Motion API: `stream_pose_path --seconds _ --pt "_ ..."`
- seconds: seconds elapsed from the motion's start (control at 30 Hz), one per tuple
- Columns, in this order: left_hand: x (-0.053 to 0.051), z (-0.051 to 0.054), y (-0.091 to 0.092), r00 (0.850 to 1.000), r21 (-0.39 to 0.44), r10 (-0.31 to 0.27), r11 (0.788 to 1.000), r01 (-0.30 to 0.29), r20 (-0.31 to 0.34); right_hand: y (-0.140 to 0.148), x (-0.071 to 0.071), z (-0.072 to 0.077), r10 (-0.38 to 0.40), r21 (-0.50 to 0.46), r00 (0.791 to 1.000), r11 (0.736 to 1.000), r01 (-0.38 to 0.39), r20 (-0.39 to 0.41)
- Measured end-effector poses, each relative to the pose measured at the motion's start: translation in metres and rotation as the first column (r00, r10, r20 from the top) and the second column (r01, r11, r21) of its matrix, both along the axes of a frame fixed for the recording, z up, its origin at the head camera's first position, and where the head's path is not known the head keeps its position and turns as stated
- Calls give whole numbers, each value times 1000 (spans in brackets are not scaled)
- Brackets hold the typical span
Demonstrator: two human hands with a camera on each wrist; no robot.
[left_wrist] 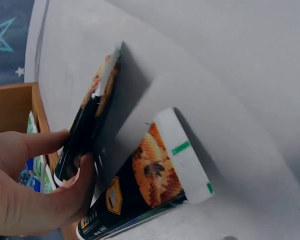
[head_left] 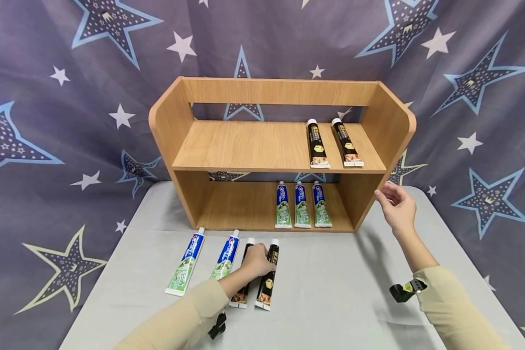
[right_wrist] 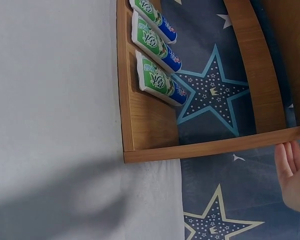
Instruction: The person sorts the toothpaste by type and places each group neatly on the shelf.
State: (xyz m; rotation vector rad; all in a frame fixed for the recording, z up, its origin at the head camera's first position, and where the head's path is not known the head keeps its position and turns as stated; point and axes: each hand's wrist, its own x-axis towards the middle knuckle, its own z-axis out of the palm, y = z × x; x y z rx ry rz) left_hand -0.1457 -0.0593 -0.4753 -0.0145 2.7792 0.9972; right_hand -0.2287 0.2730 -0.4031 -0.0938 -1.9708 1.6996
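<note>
My left hand (head_left: 257, 260) pinches the right one of two black toothpaste tubes (head_left: 269, 277) in front of the shelf. In the left wrist view this held tube (left_wrist: 85, 117) tilts up on its edge between thumb and fingers. The other black toothpaste tube (left_wrist: 140, 185) lies flat beside it, partly covered by the hand in the head view. My right hand (head_left: 397, 206) holds the front edge of the wooden shelf's right side panel (head_left: 382, 141). In the right wrist view, the fingers (right_wrist: 286, 162) lie on its outer side, with the thumb at the edge.
Two blue-green toothpaste tubes (head_left: 185, 262) lie left of the black ones on the grey tabletop (head_left: 323, 282). Three blue-green tubes (head_left: 302, 206) stand in a row on the lower shelf board. Two black tubes (head_left: 317, 144) lie on the upper board. A star-patterned curtain (head_left: 267, 29) hangs behind.
</note>
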Motion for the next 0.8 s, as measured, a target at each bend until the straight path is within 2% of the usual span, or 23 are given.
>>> stream_pose_path --seconds 0.2,0.4,0.5,0.63,0.8 --pt "-3 0 0 998 35 54 998 -56 40 2 -4 -6 -10 24 1000 1000 10 -13" --pt "-5 3 0 992 132 77 987 -89 96 3 -3 -8 21 -32 1000 999 -22 -23" --pt "-9 9 1 989 205 66 974 -94 135 5 -4 -9 41 -76 999 996 -43 -26" --pt "-13 22 3 979 305 43 947 -104 199 7 -4 -8 62 -144 998 987 -65 -24" --pt "-18 38 2 965 354 36 926 -129 258 7 -3 -5 87 -235 996 968 -88 -16"
